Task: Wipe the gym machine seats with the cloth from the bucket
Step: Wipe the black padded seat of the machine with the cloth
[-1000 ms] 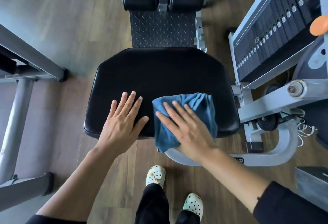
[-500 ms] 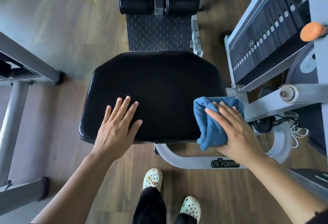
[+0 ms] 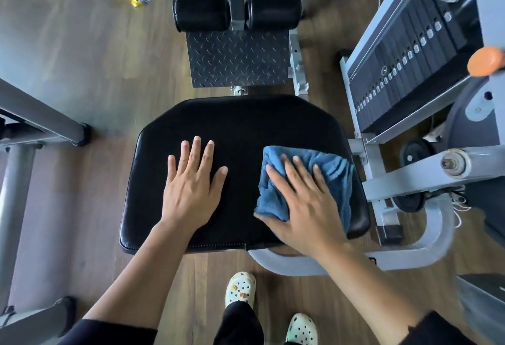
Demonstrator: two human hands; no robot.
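Observation:
A black padded machine seat (image 3: pixel 240 131) fills the middle of the head view. On its right half lies a crumpled blue cloth (image 3: pixel 336 175), and my right hand (image 3: pixel 306 205) presses flat on it with straight, spread fingers. My left hand (image 3: pixel 191 189) rests flat on the seat's left half, fingers straight and slightly apart, holding nothing. No bucket shows in this view.
Beyond the seat are a black tread plate (image 3: pixel 237 57) and two black roller pads (image 3: pixel 237 12). A weight stack (image 3: pixel 404 71) and grey frame arm (image 3: pixel 426 169) crowd the right. Grey frame legs (image 3: pixel 41 118) stand left. My two shoes (image 3: pixel 240 290) stand on the wood floor.
My right hand slid the blue cloth from the seat's front middle out past its right edge, then back onto the right half. My left hand stayed flat on the seat.

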